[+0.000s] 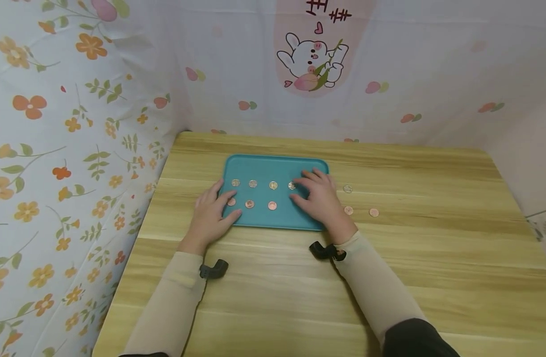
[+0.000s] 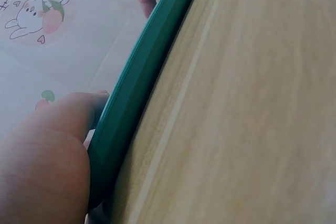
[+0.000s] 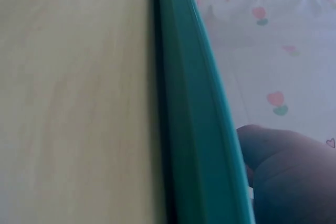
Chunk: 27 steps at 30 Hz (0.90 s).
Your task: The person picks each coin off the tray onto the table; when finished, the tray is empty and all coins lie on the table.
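A blue-green tray (image 1: 295,218) lies on the wooden table with two rows of coins. Its upper row has several silver and gold-toned coins (image 1: 273,185); three copper coins (image 1: 249,204) form the lower row. My left hand (image 1: 208,218) rests over the tray's left edge, fingers spread beside the leftmost copper coin (image 1: 231,202). Over the right part lies my right hand (image 1: 321,198), its index fingertip at the rightmost upper coin (image 1: 291,186); whether they touch I cannot tell. Both wrist views show the tray's side close up, with a thumb (image 3: 289,166) over the rim.
Right of the tray, on the table (image 1: 433,248), lie a silver coin (image 1: 347,189) and two copper coins (image 1: 374,212), one close to the right wrist. A printed curtain (image 1: 237,59) hangs behind the table and along its left side.
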Motion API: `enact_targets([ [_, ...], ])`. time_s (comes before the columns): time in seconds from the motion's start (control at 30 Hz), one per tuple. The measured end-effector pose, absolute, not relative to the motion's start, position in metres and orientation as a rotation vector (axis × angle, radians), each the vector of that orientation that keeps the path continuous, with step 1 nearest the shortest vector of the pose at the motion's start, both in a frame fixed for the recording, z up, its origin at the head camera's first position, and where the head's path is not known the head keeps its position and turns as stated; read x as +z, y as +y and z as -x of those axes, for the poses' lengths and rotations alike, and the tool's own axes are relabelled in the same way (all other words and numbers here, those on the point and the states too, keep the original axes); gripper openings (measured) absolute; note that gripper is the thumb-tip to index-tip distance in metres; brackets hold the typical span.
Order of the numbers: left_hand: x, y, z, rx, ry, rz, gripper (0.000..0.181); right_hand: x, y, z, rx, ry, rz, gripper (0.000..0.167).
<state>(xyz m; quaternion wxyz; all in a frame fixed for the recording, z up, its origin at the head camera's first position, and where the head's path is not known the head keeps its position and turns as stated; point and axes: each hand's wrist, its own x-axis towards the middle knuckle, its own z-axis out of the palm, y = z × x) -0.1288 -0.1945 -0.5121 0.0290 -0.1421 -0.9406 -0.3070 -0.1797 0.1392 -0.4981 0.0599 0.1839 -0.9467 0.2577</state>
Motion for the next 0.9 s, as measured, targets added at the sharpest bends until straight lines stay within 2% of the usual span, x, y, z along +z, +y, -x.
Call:
enact_targets([
  [0.33,-0.514,-0.194,0.129,-0.925,-2.888,0.449,0.062,-0.499,0.13,0.183,0.69,-2.963,-0.474,0.046],
  [0.9,-0.513,-0.193,0.128,-0.862,-2.89,0.45,0.064,-0.502,0.126,0.182,0.75,-2.899,-0.405,0.031],
])
